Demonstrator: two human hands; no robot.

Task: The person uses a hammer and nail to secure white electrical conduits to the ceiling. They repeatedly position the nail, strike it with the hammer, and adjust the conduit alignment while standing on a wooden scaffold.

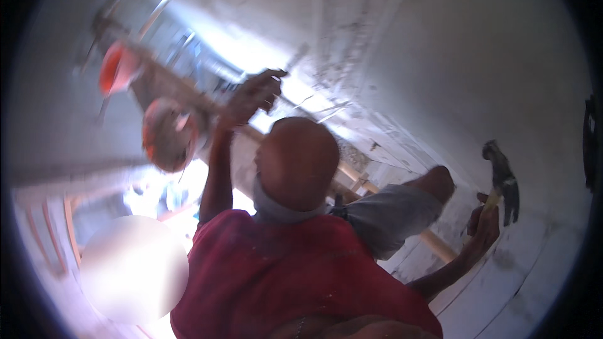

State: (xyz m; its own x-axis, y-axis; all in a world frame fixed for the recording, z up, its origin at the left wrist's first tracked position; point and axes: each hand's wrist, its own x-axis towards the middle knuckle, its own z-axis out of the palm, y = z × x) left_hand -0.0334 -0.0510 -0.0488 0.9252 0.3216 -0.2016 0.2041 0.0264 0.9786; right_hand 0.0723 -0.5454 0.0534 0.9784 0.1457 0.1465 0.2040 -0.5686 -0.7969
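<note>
- Dark metal, curved and forked: head of the claw hammer point(504, 182), at 3 o'clock, on a pale yellowish handle.
- Right hand point(483, 221): fingers wrapped around that handle.
- Left hand point(252, 95): raised at 11 o'clock, fingers bent; blurred grey strip point(298, 56) just beyond the fingertips, grip on it cannot be told.
- Orange round buckets point(149, 135) at 9 and 10 o'clock, the nearer crusted grey inside.
- Wall point(465, 63), 2 o'clock: matt grey, roughly smooth.
</note>
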